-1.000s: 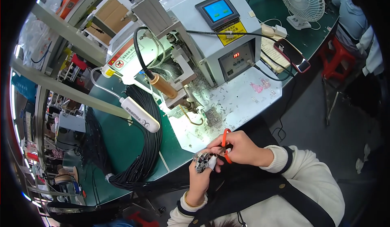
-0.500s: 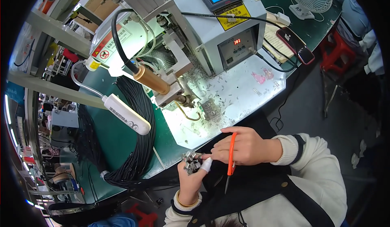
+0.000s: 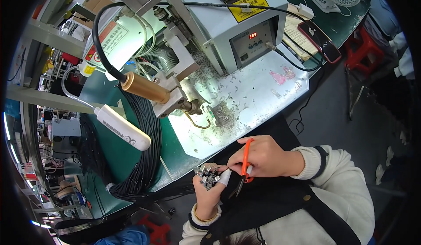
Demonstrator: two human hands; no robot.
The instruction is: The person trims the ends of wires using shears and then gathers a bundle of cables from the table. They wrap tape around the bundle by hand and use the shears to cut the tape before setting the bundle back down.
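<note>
Head view: both your hands meet just below the bench edge.
Your left hand (image 3: 209,191) has its fingers curled tight round a bunch of metal clips (image 3: 207,175), which stick up above the fingertips. Your right hand (image 3: 263,158) is closed round orange snips (image 3: 244,166), blades pointing down beside the left fingers.

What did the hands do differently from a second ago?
The right hand drew back from the left hand and turned the orange-handled snips so the blades point down, away from the small metal pieces. The left hand kept its hold on the pieces; the black cable bundle stayed put.
</note>
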